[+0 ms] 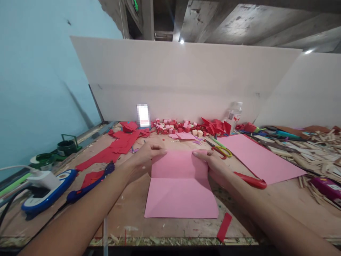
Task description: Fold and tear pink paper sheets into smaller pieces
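A pink sheet of paper (181,192) lies on the wooden table (266,202) in front of me, its far part folded over toward me. My left hand (145,156) pinches the fold's far left corner, fingers closed on the paper. My right hand (210,163) presses and grips the far right corner. Both forearms reach in from the near edge.
A second pink sheet (258,158) lies to the right, with yellow-handled scissors (222,149) and a red-handled tool (252,180) beside it. Red paper scraps (117,145) sit left, small red and pink cubes (176,127) at the back, wood sticks (317,149) far right, a blue device (48,193) left.
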### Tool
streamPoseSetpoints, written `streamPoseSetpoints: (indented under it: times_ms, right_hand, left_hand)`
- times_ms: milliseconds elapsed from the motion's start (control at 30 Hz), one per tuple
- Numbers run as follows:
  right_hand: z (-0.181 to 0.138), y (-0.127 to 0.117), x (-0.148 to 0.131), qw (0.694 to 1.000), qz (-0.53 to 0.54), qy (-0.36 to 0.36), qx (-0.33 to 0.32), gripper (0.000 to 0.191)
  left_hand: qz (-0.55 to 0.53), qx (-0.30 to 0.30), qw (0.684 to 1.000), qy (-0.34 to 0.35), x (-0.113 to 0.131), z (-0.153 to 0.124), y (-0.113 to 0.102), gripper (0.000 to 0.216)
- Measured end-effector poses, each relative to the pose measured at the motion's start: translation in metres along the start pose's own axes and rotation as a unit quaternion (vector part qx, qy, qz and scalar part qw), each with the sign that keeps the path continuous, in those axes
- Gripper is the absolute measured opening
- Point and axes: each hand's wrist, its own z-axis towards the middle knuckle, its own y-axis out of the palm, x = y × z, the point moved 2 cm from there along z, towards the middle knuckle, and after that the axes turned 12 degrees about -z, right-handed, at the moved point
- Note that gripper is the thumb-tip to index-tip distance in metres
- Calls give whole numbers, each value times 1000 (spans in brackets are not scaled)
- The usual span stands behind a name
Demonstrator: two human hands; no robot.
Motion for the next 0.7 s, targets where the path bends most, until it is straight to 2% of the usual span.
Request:
streamPoseSetpoints:
  times_ms: [233, 433, 600, 700]
  right_hand:
    - [-1, 0, 5, 999, -24, -27, 4, 39]
    - [-2, 1, 4, 999, 8, -28, 13, 38]
    - [5, -4, 1, 997, 47, -27, 55, 32]
    - [8, -7, -3, 994, 74, -24, 79, 33]
  left_hand:
    - [-61, 33, 997, -38, -15, 1, 2, 33]
    - [-88, 69, 992, -57, -20, 5, -5, 41]
    - [-129, 24, 987, -95, -9, -4, 4, 57]
    - [-130, 3, 986, -109, -9, -9, 11, 57]
